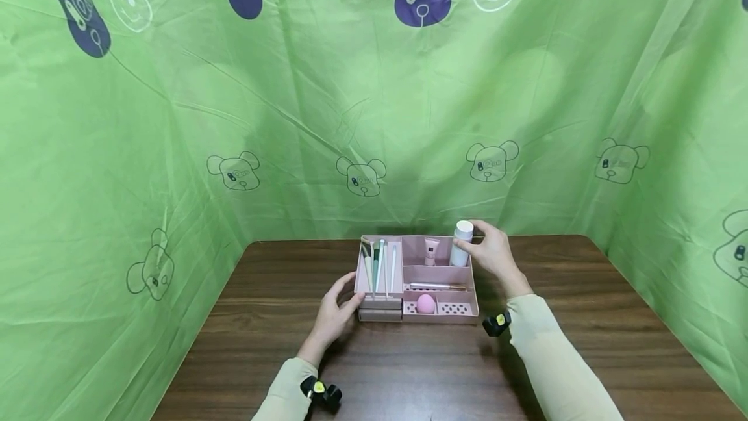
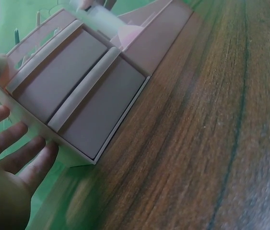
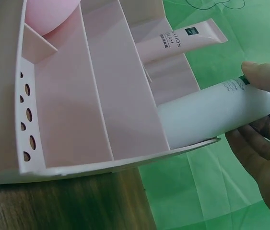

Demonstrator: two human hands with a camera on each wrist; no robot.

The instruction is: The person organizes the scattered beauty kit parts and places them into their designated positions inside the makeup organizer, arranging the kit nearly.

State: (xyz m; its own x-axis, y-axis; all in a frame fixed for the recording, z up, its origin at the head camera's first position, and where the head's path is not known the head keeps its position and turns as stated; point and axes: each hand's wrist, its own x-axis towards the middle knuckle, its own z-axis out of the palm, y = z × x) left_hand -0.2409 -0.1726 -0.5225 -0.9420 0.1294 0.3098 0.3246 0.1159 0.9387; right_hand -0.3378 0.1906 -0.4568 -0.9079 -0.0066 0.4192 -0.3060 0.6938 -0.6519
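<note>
A pink desktop organizer (image 1: pixel 439 319) stands on the table, with two drawers (image 2: pixel 60 76) at its left front. My left hand (image 1: pixel 334 316) rests against the organizer's left side, fingers extended along the wall and thumb at the upper front corner. At the back right, my right hand (image 1: pixel 495 252) holds a white bottle (image 1: pixel 460 255) near its cap, thumb on one side and fingers on the other. The bottle's lower end is inside the back compartment, next to a small pink cream tube (image 3: pixel 185 40). Several makeup brushes (image 1: pixel 376 265) lie in the top tray over the drawers.
A pink makeup sponge (image 1: pixel 426 304) sits in a front compartment, and a slim pen-like stick (image 1: pixel 437 286) lies in the middle one. The brown wooden table (image 1: pixel 421 369) meets a green printed cloth (image 1: pixel 327 122) at its back. Wrist cameras are strapped to both sleeves.
</note>
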